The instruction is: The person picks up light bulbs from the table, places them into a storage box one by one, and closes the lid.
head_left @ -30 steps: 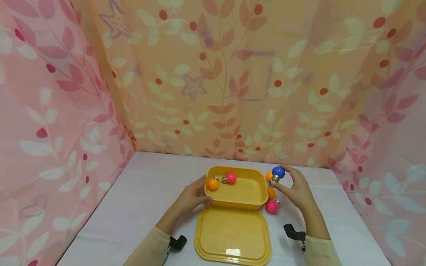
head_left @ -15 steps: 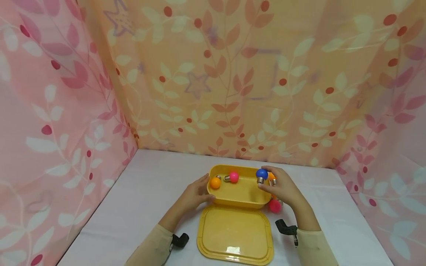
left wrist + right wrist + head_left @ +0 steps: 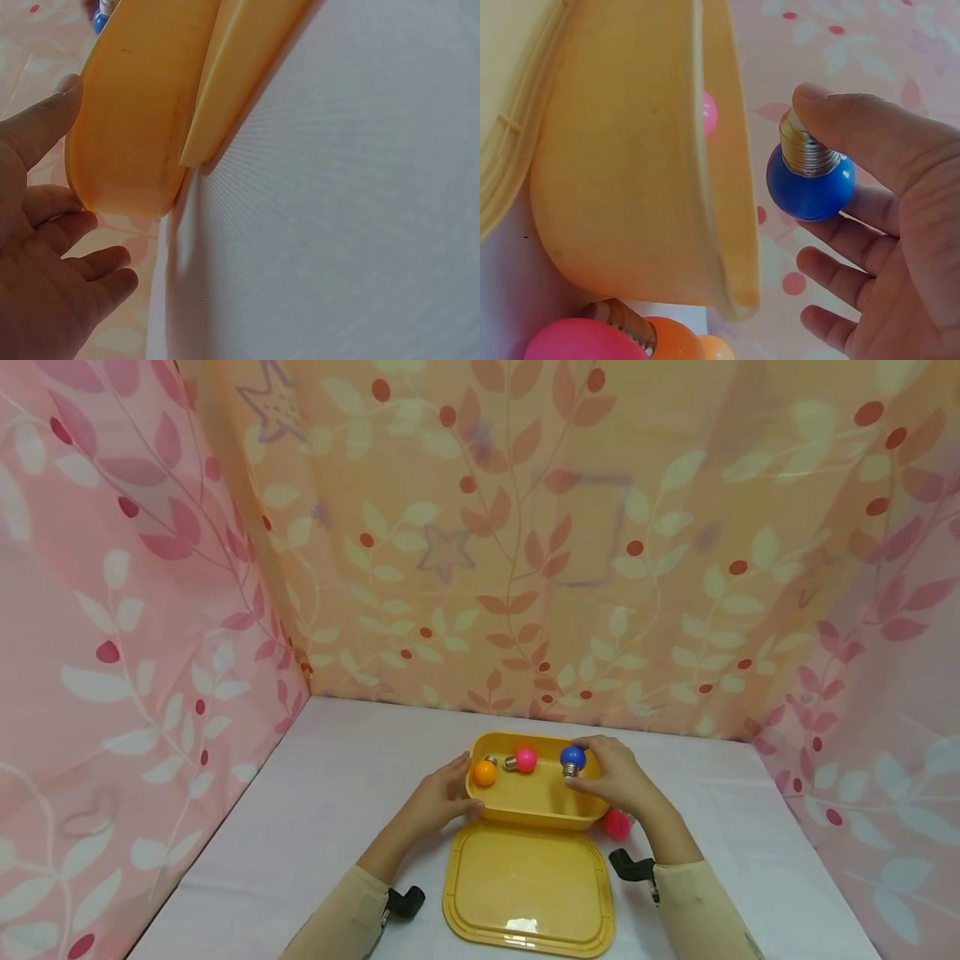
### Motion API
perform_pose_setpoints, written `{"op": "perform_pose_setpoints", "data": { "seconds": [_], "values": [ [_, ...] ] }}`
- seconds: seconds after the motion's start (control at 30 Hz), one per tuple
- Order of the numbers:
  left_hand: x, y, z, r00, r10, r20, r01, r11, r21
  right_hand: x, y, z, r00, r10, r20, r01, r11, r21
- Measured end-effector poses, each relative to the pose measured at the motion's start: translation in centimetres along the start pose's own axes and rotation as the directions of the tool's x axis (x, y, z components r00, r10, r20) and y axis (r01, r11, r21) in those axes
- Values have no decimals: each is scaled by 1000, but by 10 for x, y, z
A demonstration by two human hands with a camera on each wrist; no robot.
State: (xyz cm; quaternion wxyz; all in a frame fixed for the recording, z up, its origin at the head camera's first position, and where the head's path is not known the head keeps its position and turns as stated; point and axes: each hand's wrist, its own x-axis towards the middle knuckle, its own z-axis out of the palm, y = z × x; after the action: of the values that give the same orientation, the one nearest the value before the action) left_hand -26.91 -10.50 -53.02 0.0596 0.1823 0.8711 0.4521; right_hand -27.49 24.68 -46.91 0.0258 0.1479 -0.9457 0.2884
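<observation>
My right hand pinches a small blue light bulb with a silver screw base. Its thumb is on the metal base and fingers are behind the blue globe. The bulb is over the right part of an open yellow plastic box, base down in the head view. Inside the box, toward the left, lie an orange bulb and a pink bulb. My left hand rests against the box's left end, thumb and index finger touching it, the other fingers loose and free in the left wrist view.
A yellow lid lies flat in front of the box. Right of the box, another pink bulb and orange bulbs lie on the white cloth, partly hidden by the right hand in the head view. Patterned curtains enclose the table.
My right hand has carried the blue bulb leftward from beside the box to over its right part. The left hand stays at the box's left end.
</observation>
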Motion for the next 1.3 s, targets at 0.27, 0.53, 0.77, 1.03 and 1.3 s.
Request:
{"op": "perform_pose_setpoints", "data": {
  "seconds": [0.27, 0.53, 0.77, 1.03, 1.3],
  "values": [
    [0, -1, 1, 1000, 0, -7, 0, 1000, -14, 14, -3, 4, 996, -38, 81, 42, 998, -50],
    [1, 0, 0, 1000, -6, 4, 6, 999, -35, 34, -4, 3, 969, -96, 230, 117, 990, -80],
    [2, 0, 1, 1000, -8, 1, 8, 1000, -23, 46, -2, 10, 943, -68, 325, 88, 995, -46],
    [2, -2, 3, 1000, -23, -2, 23, 1000, -20, 53, -6, 22, 927, -47, 372, 59, 998, -22],
    [3, -3, 2, 1000, -13, 0, 13, 1000, -16, 56, -6, 26, 923, -12, 386, 38, 998, -58]
  ]
}}
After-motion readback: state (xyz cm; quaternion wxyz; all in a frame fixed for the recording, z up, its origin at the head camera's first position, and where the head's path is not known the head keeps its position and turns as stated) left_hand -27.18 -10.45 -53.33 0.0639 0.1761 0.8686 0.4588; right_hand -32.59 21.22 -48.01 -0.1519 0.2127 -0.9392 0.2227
